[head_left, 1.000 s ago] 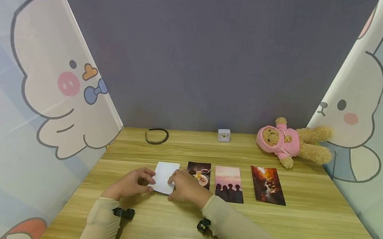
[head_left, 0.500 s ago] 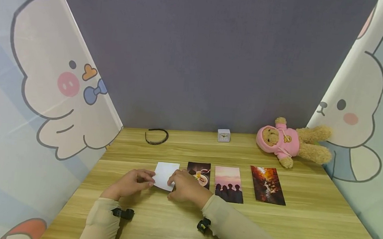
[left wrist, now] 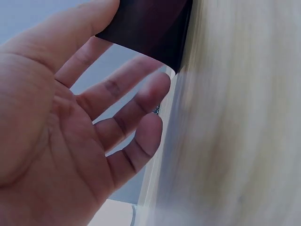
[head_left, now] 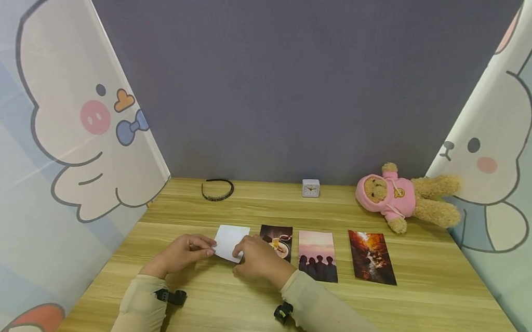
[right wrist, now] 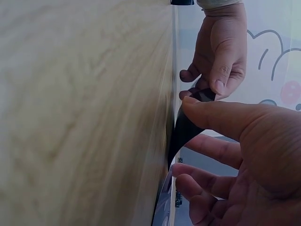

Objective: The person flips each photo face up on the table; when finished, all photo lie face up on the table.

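A photo print [head_left: 231, 242] lies white side up on the left of the table, its near edge lifted and bent. Its dark printed underside [left wrist: 146, 33] shows in the left wrist view. My left hand [head_left: 186, 253] pinches the print's left edge between thumb and fingers, the other fingers loosely bent. On the right edge, my right hand [head_left: 258, 259] grips the print, its thumb on the dark side in the right wrist view. Beside the right hand lies a food photo [head_left: 280, 242], partly hidden by that hand.
Farther right lie a pink sunset photo [head_left: 316, 253] and an autumn forest photo [head_left: 372, 258]. Along the back of the wooden table [head_left: 376, 320] are a black headband [head_left: 218, 197], a small white clock [head_left: 310, 188] and a teddy bear [head_left: 399, 195] in a pink hoodie.
The near edge of the white-backed print has risen off the table and curled. My left thumb has moved up toward its fingers at the print's edge. The right hand has barely moved.
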`<state>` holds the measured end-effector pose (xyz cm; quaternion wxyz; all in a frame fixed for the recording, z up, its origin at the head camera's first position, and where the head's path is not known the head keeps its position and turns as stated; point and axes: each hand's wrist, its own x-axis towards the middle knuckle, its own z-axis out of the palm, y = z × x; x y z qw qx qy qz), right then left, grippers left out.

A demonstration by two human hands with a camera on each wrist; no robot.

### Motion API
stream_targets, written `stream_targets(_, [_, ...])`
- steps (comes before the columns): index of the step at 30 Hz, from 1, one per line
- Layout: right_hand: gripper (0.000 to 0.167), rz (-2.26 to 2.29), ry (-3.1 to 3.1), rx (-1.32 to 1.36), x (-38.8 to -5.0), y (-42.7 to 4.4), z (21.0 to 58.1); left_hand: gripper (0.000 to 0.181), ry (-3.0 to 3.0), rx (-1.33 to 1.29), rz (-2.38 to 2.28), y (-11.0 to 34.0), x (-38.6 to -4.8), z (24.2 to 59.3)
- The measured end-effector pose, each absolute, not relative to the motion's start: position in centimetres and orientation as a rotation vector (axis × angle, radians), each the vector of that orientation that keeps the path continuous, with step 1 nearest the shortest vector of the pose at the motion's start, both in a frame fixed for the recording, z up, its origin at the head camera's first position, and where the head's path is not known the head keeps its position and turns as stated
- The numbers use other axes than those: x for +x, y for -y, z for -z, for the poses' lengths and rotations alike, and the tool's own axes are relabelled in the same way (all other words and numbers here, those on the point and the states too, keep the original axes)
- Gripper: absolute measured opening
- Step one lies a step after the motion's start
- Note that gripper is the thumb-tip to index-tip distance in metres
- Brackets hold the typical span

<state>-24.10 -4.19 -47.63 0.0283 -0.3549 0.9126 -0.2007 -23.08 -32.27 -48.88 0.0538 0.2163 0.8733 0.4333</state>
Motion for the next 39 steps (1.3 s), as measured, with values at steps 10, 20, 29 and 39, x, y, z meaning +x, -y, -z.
stream_targets(10, [0.021, 0.682, -2.852, -1.141, -24.3, 4.1, 47.4, 0.016, -2.736, 0.695, -1.356, 32.0, -23.0, 48.4])
stream_targets(20, [0.012, 0.805, -2.876, -1.101, -24.5, 4.1, 47.1, 0.009, -2.816, 0.697, -1.462, 31.9, -23.1, 48.2])
stream_targets(29, [0.014, 0.918, -2.876, -1.068, -24.6, 3.8, 46.7, 0.008, -2.890, 0.698, -1.531, 31.6, -23.0, 47.9])
stream_targets(39, [0.015, 1.020, -2.852, -0.989, -24.7, 3.2, 45.4, 0.020, -2.882, 0.663, -1.618, 31.7, -22.8, 47.8])
